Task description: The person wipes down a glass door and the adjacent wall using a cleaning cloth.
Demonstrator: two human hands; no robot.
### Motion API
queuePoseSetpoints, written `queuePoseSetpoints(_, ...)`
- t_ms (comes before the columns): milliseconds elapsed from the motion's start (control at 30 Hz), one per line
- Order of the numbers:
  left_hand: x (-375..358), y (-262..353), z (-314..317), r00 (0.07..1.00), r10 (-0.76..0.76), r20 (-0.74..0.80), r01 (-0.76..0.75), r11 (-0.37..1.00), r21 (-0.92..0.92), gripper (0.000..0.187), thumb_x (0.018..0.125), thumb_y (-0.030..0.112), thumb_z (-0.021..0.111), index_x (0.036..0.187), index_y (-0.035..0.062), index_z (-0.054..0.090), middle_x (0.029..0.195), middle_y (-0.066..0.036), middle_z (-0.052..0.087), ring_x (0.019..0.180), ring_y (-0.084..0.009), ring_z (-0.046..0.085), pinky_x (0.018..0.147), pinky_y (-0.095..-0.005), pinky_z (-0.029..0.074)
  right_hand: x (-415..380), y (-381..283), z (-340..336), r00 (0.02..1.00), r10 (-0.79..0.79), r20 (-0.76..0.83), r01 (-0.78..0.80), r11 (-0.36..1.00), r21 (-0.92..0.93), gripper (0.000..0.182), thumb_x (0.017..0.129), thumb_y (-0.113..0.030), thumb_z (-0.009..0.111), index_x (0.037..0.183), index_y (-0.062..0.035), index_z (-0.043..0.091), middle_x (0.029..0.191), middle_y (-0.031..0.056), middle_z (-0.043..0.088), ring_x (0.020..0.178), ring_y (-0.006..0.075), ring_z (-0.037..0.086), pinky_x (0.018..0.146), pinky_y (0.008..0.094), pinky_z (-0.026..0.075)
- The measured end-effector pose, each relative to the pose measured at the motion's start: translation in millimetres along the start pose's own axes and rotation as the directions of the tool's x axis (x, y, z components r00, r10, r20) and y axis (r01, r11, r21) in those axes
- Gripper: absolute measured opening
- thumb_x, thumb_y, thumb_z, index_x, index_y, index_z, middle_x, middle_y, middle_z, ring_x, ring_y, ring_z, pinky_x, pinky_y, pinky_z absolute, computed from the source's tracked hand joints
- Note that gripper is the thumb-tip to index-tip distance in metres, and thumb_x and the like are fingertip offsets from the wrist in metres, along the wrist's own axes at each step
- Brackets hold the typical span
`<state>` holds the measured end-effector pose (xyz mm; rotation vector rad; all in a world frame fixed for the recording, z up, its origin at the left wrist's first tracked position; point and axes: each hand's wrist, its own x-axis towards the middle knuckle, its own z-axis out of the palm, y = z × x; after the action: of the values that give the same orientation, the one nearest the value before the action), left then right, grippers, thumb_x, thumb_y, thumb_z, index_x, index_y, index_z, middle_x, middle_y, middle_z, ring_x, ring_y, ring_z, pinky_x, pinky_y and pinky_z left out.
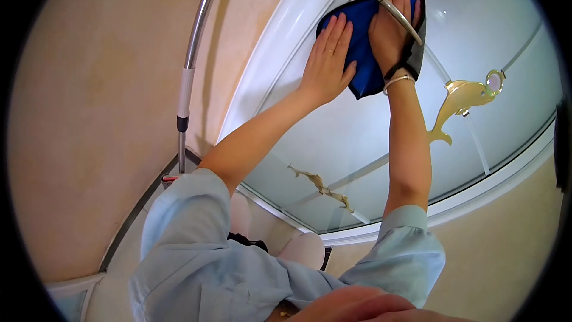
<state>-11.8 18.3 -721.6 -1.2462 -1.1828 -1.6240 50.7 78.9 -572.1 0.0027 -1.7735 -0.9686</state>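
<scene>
Resting flat on the blue cloth (362, 48), both hands are laid open, not curled. The left hand (326, 67), down and left of the door handle (394, 13), has its fingers straight and its thumb held apart, and it is closed on nothing. The right hand (386, 39) lies behind the handle's curved bar, fingers extended and likewise with no visible grip; whether the bar touches its back I cannot tell.

The cloth spreads behind the handle and down to its left, against the white-framed glass panel (476, 30), with one black-bound corner pointing downward below the handle. A grey flap (417, 53) stands beside the handle's lower end, along the outer side of the right hand (the cloth's reverse or a separate layer, it is hard to say which). A gold dolphin ornament (468, 94) sits down and right of the handle.

The cloth looks light and soft, perhaps lightly padded, with the bound border likely a little stiffer than the middle. It should bend readily around the handle and survive rough treatment, but on smooth glass it would probably slide or sag if the palms eased off. Flat pressure either side of the handle suits it; to lift it, the bound edge left of the handle seems the best hold, since the bar crowds the fingers elsewhere.
</scene>
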Motion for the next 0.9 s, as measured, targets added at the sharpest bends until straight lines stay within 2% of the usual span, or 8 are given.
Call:
queuePoseSetpoints(267, -12.9, -11.8, -5.1, 0.997, -0.044, 0.060, 0.036, 0.992, 0.124, 0.061, 0.083, 0.007, 0.063, 0.138, -0.0099, 0.042, 0.155, -0.029, 0.028, 0.144, -0.0448, 0.029, 0.116, -0.0493, 0.029, -68.7, -30.7, -3.5, 0.986, -0.018, 0.168, -0.009, 0.988, 0.154, 0.048, 0.085, -0.002, 0.057, 0.133, 0.0017, 0.052, 0.155, 0.0150, 0.038, 0.146, 0.0321, 0.031, 0.115, 0.0559, 0.026)
queuePoseSetpoints(367, -44.7, -20.7, -0.2, 0.994, -0.057, 0.088, 0.041, 0.984, 0.175, 0.052, 0.085, 0.003, 0.058, 0.134, -0.0096, 0.046, 0.154, -0.029, 0.030, 0.142, -0.0430, 0.033, 0.116, -0.0496, 0.031, -90.9, -39.3, -5.4, 0.988, -0.121, 0.097, 0.067, 0.897, 0.436, 0.042, 0.083, 0.007, 0.055, 0.124, 0.0019, 0.060, 0.140, 0.0127, 0.056, 0.131, 0.0328, 0.051, 0.108, 0.0448, 0.040)
queuePoseSetpoints(467, -56.9, -16.2, -7.2, 0.990, -0.092, 0.108, 0.076, 0.987, 0.145, 0.047, 0.082, -0.002, 0.056, 0.126, -0.0143, 0.049, 0.147, -0.036, 0.036, 0.138, -0.0475, 0.037, 0.115, -0.0514, 0.032, -97.2, -56.3, -17.0, 0.977, -0.148, 0.155, 0.053, 0.868, 0.493, 0.028, 0.090, 0.006, 0.052, 0.116, 0.0057, 0.062, 0.132, 0.0152, 0.060, 0.120, 0.0351, 0.057, 0.101, 0.0434, 0.046)
queuePoseSetpoints(567, -32.3, -5.4, -23.4, 0.998, 0.023, -0.057, -0.011, 0.978, 0.209, 0.048, 0.080, -0.003, 0.056, 0.125, -0.0161, 0.049, 0.146, -0.036, 0.037, 0.138, -0.0491, 0.036, 0.116, -0.0516, 0.031, -71.7, -68.7, 1.8, 0.997, 0.008, -0.072, 0.031, 0.848, 0.529, 0.024, 0.090, 0.007, 0.052, 0.112, 0.0070, 0.062, 0.132, 0.0187, 0.059, 0.118, 0.0378, 0.057, 0.101, 0.0436, 0.046)
queuePoseSetpoints(600, -15.9, -13.0, -27.4, 0.995, 0.083, -0.061, -0.066, 0.966, 0.250, 0.059, 0.072, -0.009, 0.063, 0.128, -0.0141, 0.045, 0.146, -0.039, 0.033, 0.136, -0.0539, 0.033, 0.114, -0.0540, 0.030, -57.0, -71.3, 11.4, 0.987, 0.155, -0.052, -0.076, 0.717, 0.693, 0.023, 0.086, 0.007, 0.053, 0.108, 0.0070, 0.062, 0.133, 0.0212, 0.058, 0.118, 0.0399, 0.056, 0.101, 0.0441, 0.045)
queuePoseSetpoints(633, 7.1, -9.4, -39.2, 0.994, 0.089, -0.067, -0.067, 0.960, 0.272, 0.054, 0.075, -0.004, 0.063, 0.126, -0.0119, 0.047, 0.148, -0.035, 0.035, 0.138, -0.0503, 0.033, 0.116, -0.0526, 0.029, -43.0, -70.5, 17.9, 0.978, 0.051, -0.202, 0.062, 0.854, 0.517, 0.022, 0.084, 0.005, 0.054, 0.105, 0.0060, 0.061, 0.135, 0.0190, 0.057, 0.120, 0.0385, 0.055, 0.101, 0.0439, 0.044)
queuePoseSetpoints(733, 33.5, -27.2, -52.7, 0.994, 0.093, 0.054, -0.106, 0.927, 0.359, 0.045, 0.080, 0.004, 0.061, 0.123, -0.0073, 0.053, 0.149, -0.027, 0.040, 0.143, -0.0371, 0.034, 0.118, -0.0497, 0.026, -30.0, -79.2, 19.9, 0.984, 0.133, -0.119, -0.075, 0.914, 0.400, 0.016, 0.084, -0.005, 0.055, 0.097, 0.0012, 0.064, 0.137, 0.0110, 0.057, 0.127, 0.0309, 0.051, 0.102, 0.0450, 0.038)
queuePoseSetpoints(900, -4.6, -41.4, -67.5, 0.955, 0.146, 0.258, -0.249, 0.866, 0.433, 0.046, 0.076, 0.003, 0.062, 0.121, -0.0054, 0.058, 0.151, -0.019, 0.041, 0.146, -0.0312, 0.033, 0.119, -0.0497, 0.024, -71.2, -88.3, 11.5, 0.995, 0.087, 0.041, -0.096, 0.931, 0.353, 0.018, 0.084, -0.005, 0.056, 0.098, -0.0038, 0.067, 0.137, 0.0047, 0.059, 0.132, 0.0219, 0.048, 0.101, 0.0453, 0.035)
